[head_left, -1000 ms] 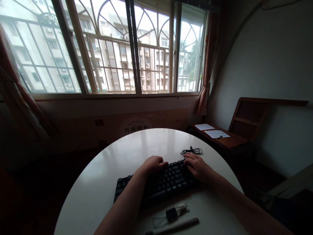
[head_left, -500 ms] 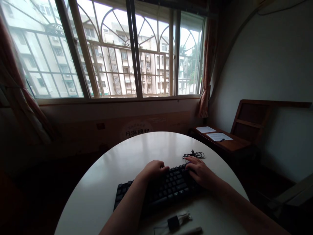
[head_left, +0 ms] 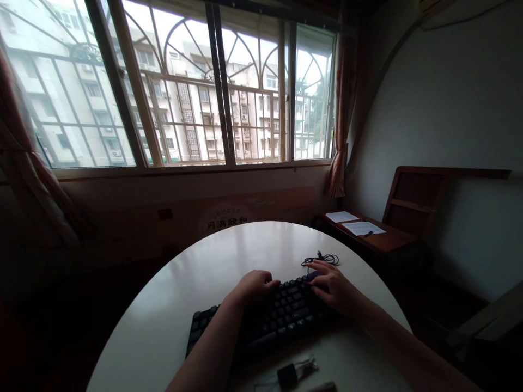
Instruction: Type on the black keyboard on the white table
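A black keyboard (head_left: 281, 316) lies on the round white table (head_left: 171, 310), slanted, with its right end farther from me. My left hand (head_left: 252, 287) rests on the middle keys with its fingers curled under, and nothing shows in it. My right hand (head_left: 334, 287) lies over the far right corner of the keyboard. Its fingertips are pressed together around a small purple thing (head_left: 312, 275) that I cannot make out.
A coiled black cable (head_left: 321, 258) lies just beyond my right hand. A small black piece with a pale cord (head_left: 292, 373) sits near the front edge. To the right stand a low wooden table with papers (head_left: 355, 226) and a wooden frame (head_left: 412, 198). A barred window (head_left: 204, 92) fills the back.
The view has tilted up a little, so the table things sit lower in the picture. Both hands stay on the keyboard, and a purple thing now shows at my right fingertips.
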{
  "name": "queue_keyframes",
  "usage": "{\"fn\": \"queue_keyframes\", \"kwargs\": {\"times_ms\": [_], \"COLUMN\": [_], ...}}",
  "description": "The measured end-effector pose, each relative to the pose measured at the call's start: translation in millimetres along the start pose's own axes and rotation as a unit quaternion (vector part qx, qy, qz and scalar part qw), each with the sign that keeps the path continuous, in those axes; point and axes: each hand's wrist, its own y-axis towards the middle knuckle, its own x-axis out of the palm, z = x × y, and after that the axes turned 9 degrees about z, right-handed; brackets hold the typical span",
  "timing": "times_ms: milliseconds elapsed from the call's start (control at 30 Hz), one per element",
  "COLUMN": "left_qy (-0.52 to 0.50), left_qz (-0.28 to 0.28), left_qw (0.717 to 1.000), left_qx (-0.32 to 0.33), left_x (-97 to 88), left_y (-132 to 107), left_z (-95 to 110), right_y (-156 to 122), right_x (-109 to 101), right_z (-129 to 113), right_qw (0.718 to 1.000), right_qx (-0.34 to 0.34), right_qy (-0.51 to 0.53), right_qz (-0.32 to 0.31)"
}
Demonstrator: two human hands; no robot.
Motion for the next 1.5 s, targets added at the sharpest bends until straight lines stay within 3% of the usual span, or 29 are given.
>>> {"fn": "queue_keyframes", "kwargs": {"times_ms": [1500], "left_qy": [0.002], "left_qz": [0.000], "left_qw": [1.000], "left_qx": [0.004], "left_x": [0.7], "left_y": [0.8], "left_z": [-1.8], "right_y": [-2.7], "right_x": [1.0], "right_z": [6.3], "right_qw": [1.000], "right_qx": [0.013], "right_qy": [0.009], "right_qz": [-0.003]}}
